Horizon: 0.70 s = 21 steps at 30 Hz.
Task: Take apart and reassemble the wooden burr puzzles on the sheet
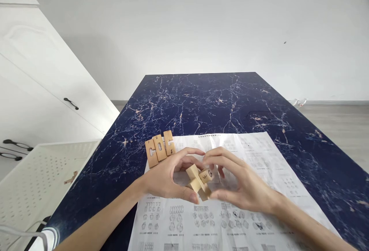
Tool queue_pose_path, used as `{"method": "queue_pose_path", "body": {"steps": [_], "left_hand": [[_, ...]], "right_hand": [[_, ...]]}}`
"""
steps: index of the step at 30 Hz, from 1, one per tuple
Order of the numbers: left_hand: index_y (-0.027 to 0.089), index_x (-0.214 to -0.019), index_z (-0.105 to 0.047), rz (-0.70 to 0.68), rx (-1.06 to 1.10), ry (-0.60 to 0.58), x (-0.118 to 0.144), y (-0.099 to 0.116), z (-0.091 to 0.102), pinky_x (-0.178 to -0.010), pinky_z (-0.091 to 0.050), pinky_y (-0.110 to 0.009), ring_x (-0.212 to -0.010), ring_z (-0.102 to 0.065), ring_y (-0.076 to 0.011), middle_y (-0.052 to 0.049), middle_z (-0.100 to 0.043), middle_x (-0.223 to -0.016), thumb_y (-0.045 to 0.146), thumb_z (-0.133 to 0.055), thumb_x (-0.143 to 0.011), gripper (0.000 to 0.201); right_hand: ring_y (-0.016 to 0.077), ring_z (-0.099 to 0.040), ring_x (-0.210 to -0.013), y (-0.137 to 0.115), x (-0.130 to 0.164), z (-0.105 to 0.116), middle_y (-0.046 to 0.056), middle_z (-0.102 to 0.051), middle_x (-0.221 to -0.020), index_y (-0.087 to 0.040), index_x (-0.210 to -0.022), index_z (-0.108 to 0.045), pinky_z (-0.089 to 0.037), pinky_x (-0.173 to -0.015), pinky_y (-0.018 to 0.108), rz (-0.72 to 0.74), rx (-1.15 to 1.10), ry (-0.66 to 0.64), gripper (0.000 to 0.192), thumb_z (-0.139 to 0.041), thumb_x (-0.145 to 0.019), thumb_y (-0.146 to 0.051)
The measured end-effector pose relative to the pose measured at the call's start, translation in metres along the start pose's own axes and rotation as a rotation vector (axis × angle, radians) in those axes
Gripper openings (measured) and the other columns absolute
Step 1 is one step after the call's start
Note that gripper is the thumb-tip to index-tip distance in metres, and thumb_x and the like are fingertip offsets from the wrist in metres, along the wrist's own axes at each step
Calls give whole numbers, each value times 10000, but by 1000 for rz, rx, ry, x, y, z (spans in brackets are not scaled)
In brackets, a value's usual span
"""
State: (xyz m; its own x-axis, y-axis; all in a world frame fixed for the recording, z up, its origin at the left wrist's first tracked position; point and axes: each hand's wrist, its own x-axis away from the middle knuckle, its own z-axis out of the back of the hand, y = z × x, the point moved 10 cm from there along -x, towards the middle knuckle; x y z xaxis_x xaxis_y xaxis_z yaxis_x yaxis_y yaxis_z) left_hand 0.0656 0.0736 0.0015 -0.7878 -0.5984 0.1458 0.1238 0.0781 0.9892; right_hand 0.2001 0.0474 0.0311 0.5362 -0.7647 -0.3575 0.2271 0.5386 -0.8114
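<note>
The left hand [170,176] curls its thumb and fingers around the left side of a wooden interlocking puzzle [196,184], holding it above the paper, while the right hand [242,183] arches over the other side, its thumb tip at the puzzle's lower right end; how firmly the right fingers press cannot be told. The puzzle is a compact cross of short, square-ended bars in pale yellow, unpainted wood, fitted together at angles and tilted. One bar end faces up and to the right, with a handwritten 3 and another dark mark on it. Just beyond the left hand lie three flat, notched wooden pieces [160,149], side by side and a warmer tan: one marked 1 has a stepped cutout, one marked 2 has an oblong slot, and the third has a notch in its right edge. They overlap the upper left corner of a creased white sheet [248,151] printed with rows of small diagrams. Under it spreads a dark blue tabletop [196,101] with white and tan marble-like veins.
</note>
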Motion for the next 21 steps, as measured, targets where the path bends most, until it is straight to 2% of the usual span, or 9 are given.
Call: {"method": "queue_pose_path", "body": {"steps": [2,4,6,9,11,14,17,19,21], "left_hand": [[335,-1563,-442,-3,-19,10,0,2,-1,-1171,-459,-587,-1298,-693,-348,-112,-719,-1371,380,-1025,-694,1047],[326,-1579,-417,-4,-30,8,0,4,-3,-1155,-475,-588,-1271,-708,-356,-112,-736,-1331,399,-1044,-654,1120],[312,-1589,-399,-5,-27,0,-1,5,-7,-1151,-484,-587,-1291,-700,-369,-125,-731,-1350,422,-1051,-631,1164],[303,-1595,-388,17,-42,-10,-1,4,-9,-1166,-471,-600,-1312,-688,-380,-133,-728,-1366,435,-1052,-625,1183],[299,-1601,-383,33,-48,-20,-1,3,-8,-1146,-486,-603,-1280,-700,-377,-125,-741,-1326,428,-1052,-627,1188],[312,-1591,-403,19,-33,-31,0,3,-6,-1131,-504,-591,-1239,-710,-351,-107,-735,-1304,423,-1027,-676,1113],[319,-1556,-456,-25,-35,3,-1,6,-1,-1141,-509,-575,-1184,-722,-312,-73,-726,-1243,406,-996,-734,988],[311,-1529,-489,-55,-52,87,-2,9,6,-1129,-528,-556,-1184,-719,-303,-65,-711,-1214,385,-976,-765,909],[311,-1489,-523,-73,-92,213,-2,13,16,-1120,-542,-541,-1215,-704,-305,-68,-696,-1237,372,-962,-783,834]], "right_hand": [[313,-651,-1241,-2,0,-5,137,-583,-1482,-327,-1540,-503,-633,-920,408,8,15,-29,854,-934,-831,-527],[346,-584,-1369,-6,0,-13,137,-567,-1544,-344,-1632,-398,-596,-1050,471,33,56,-68,1021,-972,-799,-478],[341,-541,-1410,-11,-1,-21,117,-594,-1540,-347,-1640,-399,-547,-1127,506,65,86,-95,970,-951,-843,-387],[324,-550,-1364,-17,-3,-25,99,-642,-1481,-330,-1546,-511,-543,-1114,496,85,57,-92,791,-925,-871,-313],[313,-577,-1322,-17,-4,-21,93,-660,-1435,-326,-1483,-559,-555,-1082,477,63,14,-68,720,-923,-863,-283],[304,-621,-1277,-10,-3,-9,74,-666,-1395,-349,-1449,-578,-569,-1051,461,-17,-60,-20,720,-942,-830,-290],[312,-656,-1222,3,0,11,75,-677,-1354,-347,-1420,-582,-578,-1029,475,-98,-148,99,692,-941,-829,-392],[317,-670,-1183,16,2,27,91,-687,-1329,-318,-1391,-591,-585,-1010,494,-148,-143,229,613,-891,-875,-455],[320,-679,-1131,30,6,38,112,-693,-1320,-289,-1382,-597,-594,-983,520,-223,-24,344,578,-847,-905,-499]]}}
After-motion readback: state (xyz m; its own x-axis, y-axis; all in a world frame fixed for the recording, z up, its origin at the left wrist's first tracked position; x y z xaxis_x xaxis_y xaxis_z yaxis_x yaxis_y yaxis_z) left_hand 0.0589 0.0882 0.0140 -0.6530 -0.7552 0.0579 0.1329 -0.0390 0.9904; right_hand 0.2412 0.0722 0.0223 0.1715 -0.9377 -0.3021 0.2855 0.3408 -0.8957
